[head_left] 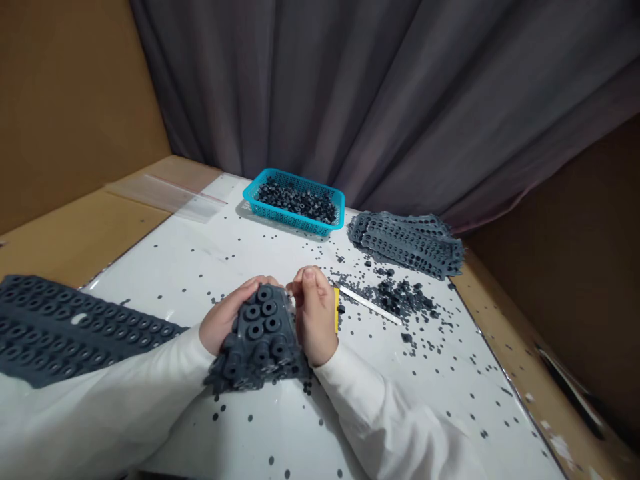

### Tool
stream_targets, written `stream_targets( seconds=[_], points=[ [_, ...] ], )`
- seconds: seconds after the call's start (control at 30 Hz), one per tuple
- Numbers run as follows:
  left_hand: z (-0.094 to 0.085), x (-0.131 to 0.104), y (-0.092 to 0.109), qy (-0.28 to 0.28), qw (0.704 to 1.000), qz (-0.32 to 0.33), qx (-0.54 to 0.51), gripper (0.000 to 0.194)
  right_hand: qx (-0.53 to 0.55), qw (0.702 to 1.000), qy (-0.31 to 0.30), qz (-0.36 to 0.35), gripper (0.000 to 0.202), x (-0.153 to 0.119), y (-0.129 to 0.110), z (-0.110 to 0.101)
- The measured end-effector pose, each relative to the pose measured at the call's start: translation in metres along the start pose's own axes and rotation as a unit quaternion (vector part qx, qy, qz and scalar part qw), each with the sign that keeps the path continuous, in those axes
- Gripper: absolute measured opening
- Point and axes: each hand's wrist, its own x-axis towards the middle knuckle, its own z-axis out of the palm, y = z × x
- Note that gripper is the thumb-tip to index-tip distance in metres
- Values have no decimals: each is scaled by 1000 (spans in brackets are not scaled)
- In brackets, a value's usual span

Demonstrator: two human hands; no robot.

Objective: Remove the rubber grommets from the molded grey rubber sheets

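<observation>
A dark grey rubber sheet (257,330) with rows of moulded, ring-shaped bumps is bent over just above the white table. My left hand (225,317) is closed around its left side and upper edge. Against the sheet's upper right edge, my right hand (316,317) is closed, thumb on top and fingers curled in. Whatever sits between those fingers is hidden or too small to name. Just beyond the right hand lie a yellow object (337,310), partly covered, and a thin white strip (370,305).
A turquoise basket (295,222) of small dark rubber pieces stands at the back. Stacked similar sheets (407,241) lie back right, a long sheet (75,327) at left. Loose black pieces (403,297) form a pile at right; tiny discs are scattered about. Clear plastic bags (170,193) lie back left.
</observation>
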Motion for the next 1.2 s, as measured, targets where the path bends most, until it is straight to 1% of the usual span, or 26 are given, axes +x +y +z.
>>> stream_targets(
  seconds=[0.07,0.13,0.2,0.27,0.33,0.4,0.43,0.5,0.53,0.57,0.6,0.67,0.7,0.77,0.83,0.87,0.9,0.93,1.0,1.07,1.13,1.2],
  points=[
    [-2,-1,2,3,996,36,77,26,-5,1000,-25,4,31,7,0,-7],
    [-4,-2,3,16,987,45,154,28,10,999,-44,9,27,17,-7,-16],
    [-7,-2,3,22,977,47,207,28,55,997,-54,11,23,27,-19,-27],
    [-8,-2,3,19,963,68,261,28,93,993,-68,15,17,35,-35,-37],
    [-8,-1,3,21,944,94,316,28,99,991,-91,19,15,38,-49,-42],
    [-7,-1,5,29,928,107,356,29,65,990,-125,14,20,35,-58,-41],
    [-6,-2,5,36,922,109,369,30,27,989,-144,7,24,31,-61,-39],
    [-7,-3,6,50,916,107,384,32,-93,977,-188,-26,30,20,-63,-31],
    [-7,-3,6,49,915,104,386,31,-169,961,-212,-56,32,15,-64,-27],
    [-8,-3,6,41,914,100,391,29,-248,935,-238,-92,32,10,-64,-22],
    [-9,-4,6,26,912,96,398,25,-322,901,-261,-131,31,7,-64,-19],
    [-9,-4,7,-7,904,91,417,19,-449,823,-290,-192,31,3,-64,-14],
    [-9,-5,7,-17,900,88,427,18,-502,787,-294,-207,32,2,-64,-13],
    [-7,-5,9,-16,889,79,450,16,-583,724,-301,-213,34,2,-63,-12],
    [-5,-5,10,-4,880,60,472,15,-626,679,-317,-215,31,2,-62,-13],
    [-4,-5,11,0,875,49,482,15,-635,666,-326,-215,29,3,-61,-14],
    [-3,-5,12,0,872,38,489,15,-638,660,-334,-212,27,3,-61,-15],
    [-3,-5,13,-5,871,29,491,14,-635,661,-342,-205,25,4,-60,-15],
    [-5,-4,15,-25,872,20,488,13,-608,683,-359,-187,22,6,-59,-18],
    [-8,-4,17,-48,873,21,485,12,-550,718,-389,-174,24,10,-59,-21],
    [-9,-4,19,-75,879,18,470,18,-466,759,-424,-165,26,13,-59,-24],
    [-9,-4,19,-92,906,-8,413,28,-370,799,-452,-142,28,14,-58,-25]
  ],
)
